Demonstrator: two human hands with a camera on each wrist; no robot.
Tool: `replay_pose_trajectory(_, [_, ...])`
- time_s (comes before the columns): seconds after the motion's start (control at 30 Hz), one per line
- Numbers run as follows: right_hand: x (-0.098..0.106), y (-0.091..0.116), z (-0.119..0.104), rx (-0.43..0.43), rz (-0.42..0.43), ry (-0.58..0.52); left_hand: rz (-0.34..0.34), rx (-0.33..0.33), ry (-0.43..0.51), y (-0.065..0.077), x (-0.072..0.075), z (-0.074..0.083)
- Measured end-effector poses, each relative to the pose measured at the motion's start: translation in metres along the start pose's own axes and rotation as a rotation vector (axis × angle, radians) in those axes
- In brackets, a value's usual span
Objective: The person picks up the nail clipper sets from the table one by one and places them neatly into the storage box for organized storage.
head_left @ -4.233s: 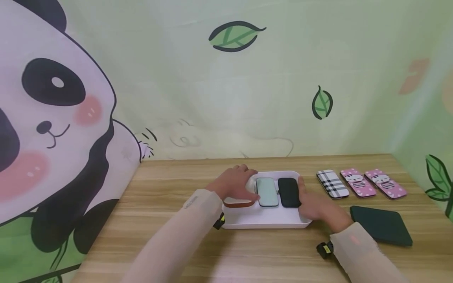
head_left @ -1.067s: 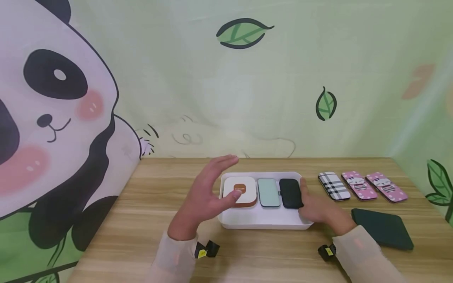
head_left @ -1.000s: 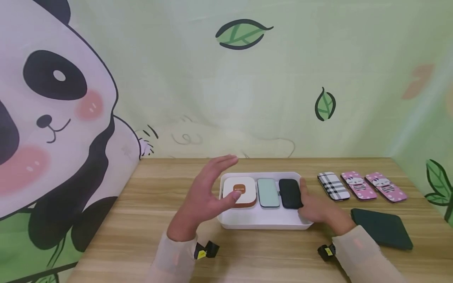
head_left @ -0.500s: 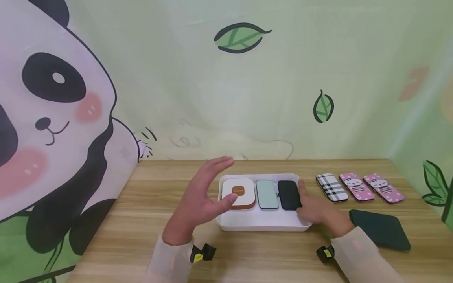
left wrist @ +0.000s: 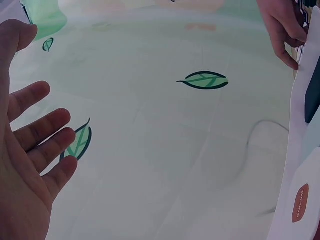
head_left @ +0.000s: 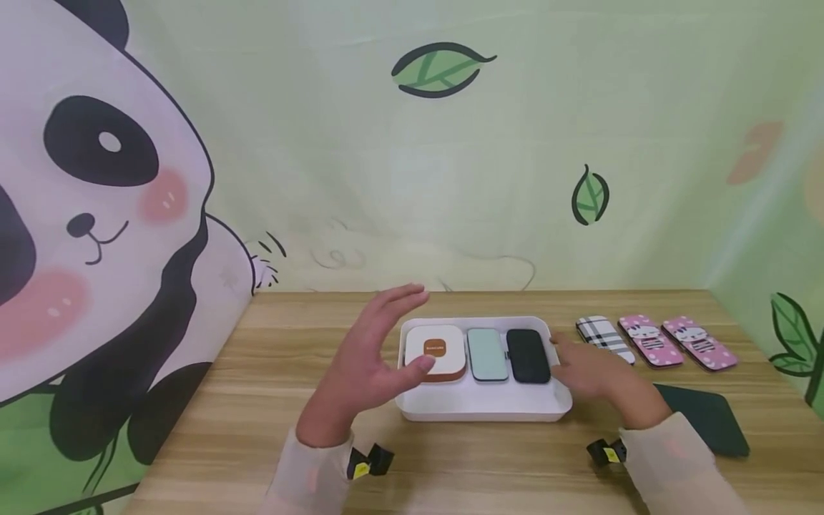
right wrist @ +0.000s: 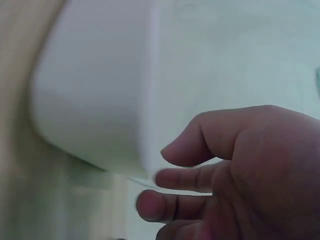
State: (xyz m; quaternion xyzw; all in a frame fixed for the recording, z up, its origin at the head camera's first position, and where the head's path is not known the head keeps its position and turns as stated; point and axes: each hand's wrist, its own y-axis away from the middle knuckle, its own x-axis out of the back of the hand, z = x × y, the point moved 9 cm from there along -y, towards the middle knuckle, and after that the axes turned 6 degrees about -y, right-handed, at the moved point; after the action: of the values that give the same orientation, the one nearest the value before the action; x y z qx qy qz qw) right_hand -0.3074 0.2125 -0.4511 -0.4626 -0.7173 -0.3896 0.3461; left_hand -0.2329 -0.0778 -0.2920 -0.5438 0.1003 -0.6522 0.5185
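A white tray (head_left: 483, 406) holds three flat cases in a row. At its left lies a square white case (head_left: 450, 340) with a brown side and a brown label, which reads "MANICURE" in the left wrist view. Beside it are a pale green case (head_left: 488, 354) and a black case (head_left: 528, 355). My left hand (head_left: 360, 357) hovers at the tray's left end, fingers spread, thumb in front of the white case, holding nothing. My right hand (head_left: 595, 375) is by the tray's right end, its fingers loosely bent and holding nothing; whether a fingertip touches the rim, I cannot tell.
Right of the tray lie a plaid case (head_left: 605, 337) and two pink dotted cases (head_left: 651, 342) with cat pictures. A dark green flat thing (head_left: 714, 418) is partly hidden behind my right arm. A printed panda cloth (head_left: 309, 143) stands behind the wooden table (head_left: 309, 336).
My left hand, earlier over the white case, has drawn back left and uncovered it. In the last half second my right hand has moved right, away from the black case.
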Motion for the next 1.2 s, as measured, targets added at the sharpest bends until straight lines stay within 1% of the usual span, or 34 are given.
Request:
replay_pose_trajectory(0.1, [0.016, 0.007, -0.005, 0.024, 0.057, 0.026, -0.019, 0.005, -0.004, 0.000, -0.001, 0.001])
replay_pose_trajectory(0.23, [0.036, 0.015, -0.011, 0.044, 0.133, 0.011, -0.039, 0.013, -0.020, 0.000, -0.003, 0.001])
replay_pose_trajectory(0.33, [0.045, 0.022, -0.020, 0.077, 0.170, 0.000, -0.039, 0.013, -0.019, 0.000, -0.004, 0.002])
replay_pose_trajectory(0.5, [0.057, 0.037, -0.040, 0.136, 0.234, 0.029, -0.029, -0.008, -0.004, 0.000, -0.003, 0.004])
replay_pose_trajectory(0.6, [0.064, 0.048, -0.057, 0.194, 0.288, 0.026, -0.026, -0.027, 0.005, -0.001, -0.003, 0.007])
replay_pose_trajectory(0.7, [0.070, 0.059, -0.076, 0.275, 0.337, 0.003, -0.017, -0.052, 0.009, -0.001, -0.002, 0.010])
replay_pose_trajectory(0.83, [0.075, 0.073, -0.098, 0.369, 0.377, -0.018, 0.002, -0.092, 0.016, -0.001, 0.000, 0.016])
replay_pose_trajectory(0.93, [0.078, 0.084, -0.109, 0.425, 0.411, -0.029, 0.007, -0.104, 0.038, -0.001, 0.002, 0.021])
replay_pose_trajectory(1.0, [0.083, 0.092, -0.117, 0.483, 0.462, -0.039, 0.011, -0.110, 0.057, -0.001, 0.004, 0.024])
replay_pose_trajectory(1.07, [0.089, 0.102, -0.124, 0.584, 0.528, -0.088, 0.019, -0.126, 0.068, -0.001, 0.006, 0.029])
replay_pose_trajectory(1.1, [0.093, 0.109, -0.129, 0.657, 0.568, -0.128, 0.025, -0.138, 0.070, -0.001, 0.008, 0.031])
replay_pose_trajectory(1.2, [0.103, 0.133, -0.143, 0.918, 0.679, -0.241, 0.038, -0.178, 0.060, -0.001, 0.010, 0.040])
